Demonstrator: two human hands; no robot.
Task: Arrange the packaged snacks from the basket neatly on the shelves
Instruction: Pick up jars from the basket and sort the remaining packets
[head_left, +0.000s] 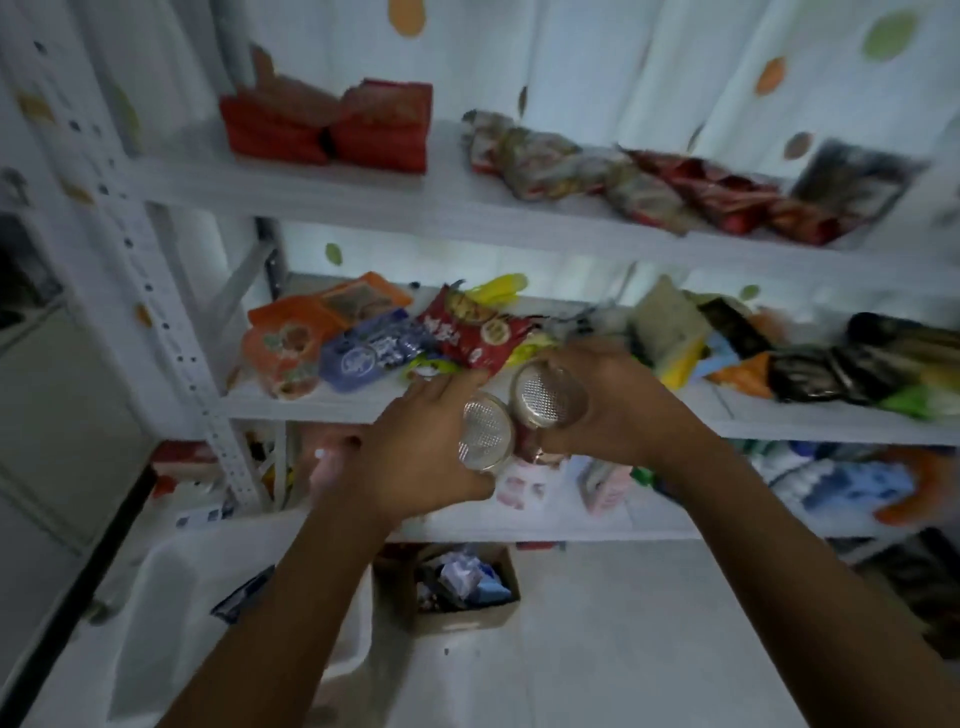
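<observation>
Two round tins with silvery, dimpled ends were in my grasp, one in each hand. I held them up in front of the middle shelf (322, 402), tipped so their ends faced me. My left hand (421, 441) had its fingers curled round the lower tin (485, 434). My right hand (618, 400) wrapped the upper tin (545, 397) from the right side — the two tins touched rim to rim between my hands.

Just behind my fingers, on the middle shelf, lay a red packet (470, 332), tilted. A blue packet (374, 353) lay beside it to the left, and an orange packet (291, 338) lay further left at the shelf's end. To the right of my right hand the same shelf carried a loose heap of dark, yellow and green bags (852, 369), too blurred to tell apart.

On the top shelf (311, 192) two red packs (332, 127) stood side by side at the left. A row of mixed packets (649, 176) lay overlapping towards the right. The lowest shelf (545, 527) held blurred pink and blue goods.

Down at my left the white basket (171, 623) stood on the floor with a dark blue packet (244, 597) inside — and a cardboard box (467, 618) of oddments sat near it, below the shelves.
</observation>
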